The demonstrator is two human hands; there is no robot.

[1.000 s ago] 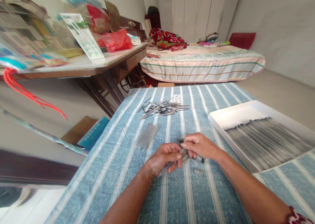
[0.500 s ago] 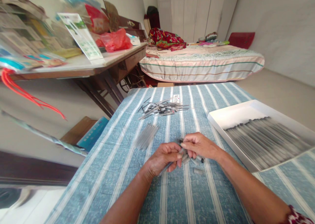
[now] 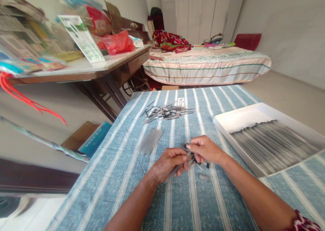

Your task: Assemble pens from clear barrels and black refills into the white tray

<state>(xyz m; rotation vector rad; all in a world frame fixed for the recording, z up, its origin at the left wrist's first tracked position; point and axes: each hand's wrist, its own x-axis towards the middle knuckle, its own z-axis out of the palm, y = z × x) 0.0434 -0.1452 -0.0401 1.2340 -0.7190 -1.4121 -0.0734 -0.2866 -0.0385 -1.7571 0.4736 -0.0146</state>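
Observation:
My left hand (image 3: pixel 169 164) is closed around a slim grey pen (image 3: pixel 170 175), whose lower end sticks out below the palm. At the pen's upper end my right hand (image 3: pixel 206 149) is closed, its thumb and fingertips pinched together close to the left fingers. What the right fingertips grip is too small and blurred to make out. Beneath both hands lies a small heap of grey and black pen caps (image 3: pixel 196 164), partly hidden. One clear cap (image 3: pixel 204 176) lies apart, nearer me. Left of the hands is a row of translucent pen barrels (image 3: pixel 150 141).
Dark, thin refills (image 3: pixel 167 112) lie in a loose pile farther back on the striped tablecloth (image 3: pixel 142 197). On the right stands a white box (image 3: pixel 240 155) holding many black-ended pens (image 3: pixel 271 143). A cluttered side table (image 3: pixel 111 67) is at left; a bed (image 3: pixel 208 67) stands beyond.
Both hands stay together over the heap, with only slight finger movement at the pen's upper end. The whole view has shifted a little.

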